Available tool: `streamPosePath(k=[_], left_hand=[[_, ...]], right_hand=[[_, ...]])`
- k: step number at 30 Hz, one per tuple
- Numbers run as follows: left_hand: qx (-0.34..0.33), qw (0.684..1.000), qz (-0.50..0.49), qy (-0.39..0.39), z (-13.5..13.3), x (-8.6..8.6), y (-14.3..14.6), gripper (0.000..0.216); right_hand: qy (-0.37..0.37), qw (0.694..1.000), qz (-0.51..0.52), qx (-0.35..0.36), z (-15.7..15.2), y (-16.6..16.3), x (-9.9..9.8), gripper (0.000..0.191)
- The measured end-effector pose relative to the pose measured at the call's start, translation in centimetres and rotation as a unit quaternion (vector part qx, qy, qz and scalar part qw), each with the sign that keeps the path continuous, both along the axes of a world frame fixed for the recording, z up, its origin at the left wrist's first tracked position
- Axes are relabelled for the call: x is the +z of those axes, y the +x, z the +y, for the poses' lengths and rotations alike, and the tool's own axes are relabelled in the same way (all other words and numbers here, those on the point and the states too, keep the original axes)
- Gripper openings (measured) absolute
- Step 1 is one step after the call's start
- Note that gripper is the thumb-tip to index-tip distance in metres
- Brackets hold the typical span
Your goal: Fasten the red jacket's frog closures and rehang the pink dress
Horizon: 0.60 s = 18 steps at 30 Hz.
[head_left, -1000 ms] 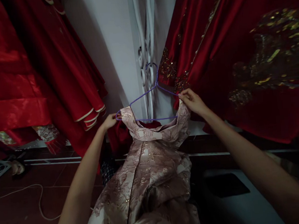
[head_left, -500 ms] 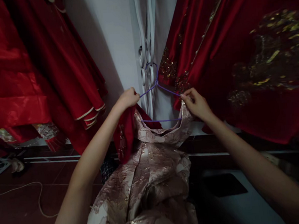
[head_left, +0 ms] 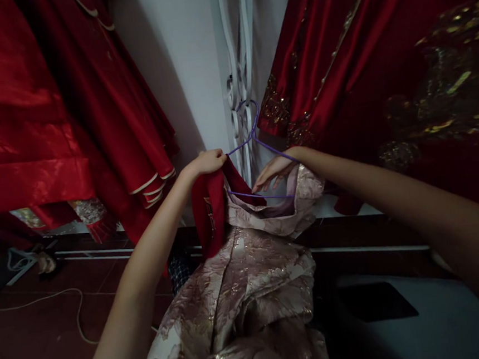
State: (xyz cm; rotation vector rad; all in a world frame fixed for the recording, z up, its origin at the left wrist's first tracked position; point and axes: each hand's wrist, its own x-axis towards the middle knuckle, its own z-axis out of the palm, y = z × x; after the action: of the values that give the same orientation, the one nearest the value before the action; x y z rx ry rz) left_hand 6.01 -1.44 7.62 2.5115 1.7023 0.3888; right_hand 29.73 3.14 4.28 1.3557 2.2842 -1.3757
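Observation:
A purple wire hanger [head_left: 255, 131] carries a pinkish brocade dress [head_left: 268, 266] with a metallic sheen, its neckline around the hanger's lower bar. My left hand [head_left: 211, 161] is closed on the left shoulder of the hanger, together with a piece of red cloth [head_left: 211, 215] draped there; its fingertips are partly hidden. The right hand [head_left: 278, 170] reaches over the hanger's right arm into the neck opening. Its fingers are apart, pointing left toward the red cloth, and hold nothing. The dress's right shoulder rests on the hanger beneath that wrist.
Red garments [head_left: 134, 127] hang on the left, and sequined red garments [head_left: 322, 71] on the right. White scrolled metalwork [head_left: 236, 45] stands against the wall behind the hanger. A white rail [head_left: 367, 249] runs low across, and a pale cable [head_left: 36, 298] lies on the floor.
My right hand has let go of the dress's right shoulder and moved left across the hanger into the neckline. The left hand stays on the hanger's left shoulder.

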Motion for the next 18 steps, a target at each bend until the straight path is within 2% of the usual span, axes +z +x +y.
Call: streamPosePath(k=[4, 6, 10, 15, 18], left_hand=[[-0.085, 0.993, -0.079, -0.021, 0.8, -0.6, -1.2, 0.025], [-0.124, 0.985, -0.115, -0.034, 1.2, -0.9, -1.6, 0.024], [-0.161, 0.974, -0.154, -0.045, 1.5, -1.4, -2.1, 0.025], [-0.148, 0.975, -0.158, -0.054, 1.2, -2.0, -2.9, 0.027], [-0.154, 0.978, -0.139, -0.039, 1.0, -2.2, -3.1, 0.028]], right_hand=[[0.141, 0.987, 0.078, -0.025, -0.3, -0.9, -1.9, 0.03], [0.183, 0.977, 0.107, -0.017, -0.3, -0.8, -2.5, 0.028], [0.196, 0.974, 0.108, -0.035, -0.1, -0.7, -3.3, 0.027], [0.199, 0.971, 0.131, -0.022, 0.3, -0.4, -3.5, 0.037], [0.202, 0.973, 0.102, -0.036, 0.4, -0.4, -3.1, 0.039]])
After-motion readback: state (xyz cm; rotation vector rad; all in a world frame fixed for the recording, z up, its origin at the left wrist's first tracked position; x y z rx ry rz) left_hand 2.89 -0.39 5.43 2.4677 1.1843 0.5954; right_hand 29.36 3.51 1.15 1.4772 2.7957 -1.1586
